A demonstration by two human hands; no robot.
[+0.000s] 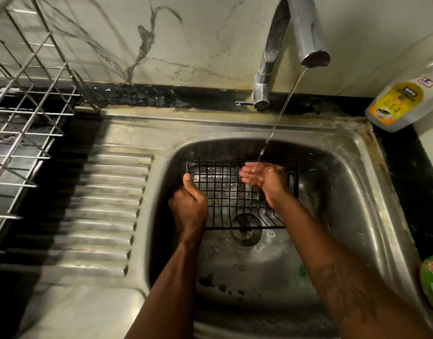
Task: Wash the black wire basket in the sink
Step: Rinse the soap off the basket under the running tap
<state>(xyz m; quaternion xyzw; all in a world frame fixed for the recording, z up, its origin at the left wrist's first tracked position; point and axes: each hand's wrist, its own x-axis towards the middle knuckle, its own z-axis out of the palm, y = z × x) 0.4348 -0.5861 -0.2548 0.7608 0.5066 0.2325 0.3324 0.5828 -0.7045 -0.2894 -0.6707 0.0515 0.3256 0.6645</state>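
Fingers (196, 195) of the left hand (189, 205) are curled round the left edge of the black wire basket (222, 192), a rectangular grid of thin wires held tilted in the sink (357, 155) over the drain (246, 232). Water (280, 116) is caught in the right hand (260, 177), loosely cupped before the basket's right end, nothing gripped.

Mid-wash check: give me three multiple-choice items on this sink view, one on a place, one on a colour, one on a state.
1. Where is the soap bottle? A) right of the tap B) left of it C) under it
2. What colour is the wire basket? A) silver B) black C) white
3. The tap is: A) off B) running C) covered

Answers: 1 A, it sits at the far right edge; 2 B, its wires are dark; 3 B, water streams onto the cupped right hand.
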